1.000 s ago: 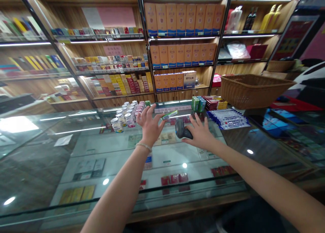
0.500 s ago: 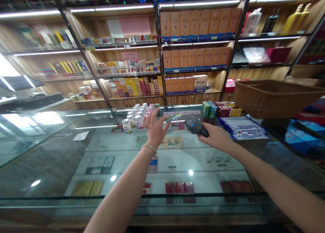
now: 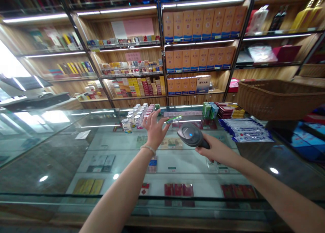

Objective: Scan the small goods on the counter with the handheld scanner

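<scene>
Between the thumb and a finger of my left hand (image 3: 155,129) is a small green-and-white pack (image 3: 174,119), held above the glass counter (image 3: 188,162). A beaded bracelet circles that wrist. My right hand (image 3: 215,147) is wrapped round the handle of a dark grey handheld scanner (image 3: 190,135), which shows a small blue light. The scanner's head points left, just below and to the right of the pack, without touching it. Behind my left hand stand several small white-lidded jars (image 3: 127,125).
Green and blue rolls (image 3: 209,110), red packs (image 3: 228,110) and blue-white sachets (image 3: 246,130) lie at the counter's back right, beside a wicker basket (image 3: 276,99). Shelves (image 3: 195,70) of orange boxes stand behind. A white paper (image 3: 82,135) lies on the left.
My right hand has brought the scanner slightly down, left and nearer to the camera. My left hand and the green pack have hardly moved.
</scene>
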Demonstrator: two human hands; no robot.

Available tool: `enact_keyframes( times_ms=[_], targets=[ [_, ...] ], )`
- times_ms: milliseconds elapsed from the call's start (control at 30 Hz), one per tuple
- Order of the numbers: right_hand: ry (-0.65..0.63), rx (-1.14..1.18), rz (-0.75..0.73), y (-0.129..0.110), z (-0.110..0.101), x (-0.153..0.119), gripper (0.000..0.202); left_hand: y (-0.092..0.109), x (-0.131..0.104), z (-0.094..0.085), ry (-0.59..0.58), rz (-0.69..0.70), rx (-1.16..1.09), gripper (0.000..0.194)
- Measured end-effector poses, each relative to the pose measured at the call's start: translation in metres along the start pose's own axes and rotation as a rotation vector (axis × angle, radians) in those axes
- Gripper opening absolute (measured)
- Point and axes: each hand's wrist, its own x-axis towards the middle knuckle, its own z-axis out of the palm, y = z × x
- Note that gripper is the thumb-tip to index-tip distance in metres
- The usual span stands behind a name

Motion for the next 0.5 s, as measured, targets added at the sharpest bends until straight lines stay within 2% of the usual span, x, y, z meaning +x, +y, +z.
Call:
enact_keyframes(
  times_ms=[300, 500],
  targets=[
    [0.146, -0.179, -0.11, -0.0022, 0.005, 0.0005, 0.031, 0.0, -0.0004, 0.0023, 0.02, 0.001, 0.004, 0.017],
    [0.172, -0.222, -0.101, 0.0029, 0.0071, 0.0027, 0.032, 0.0022, 0.0006, 0.0003, 0.016, -0.02, -0.013, 0.017]
  ],
)
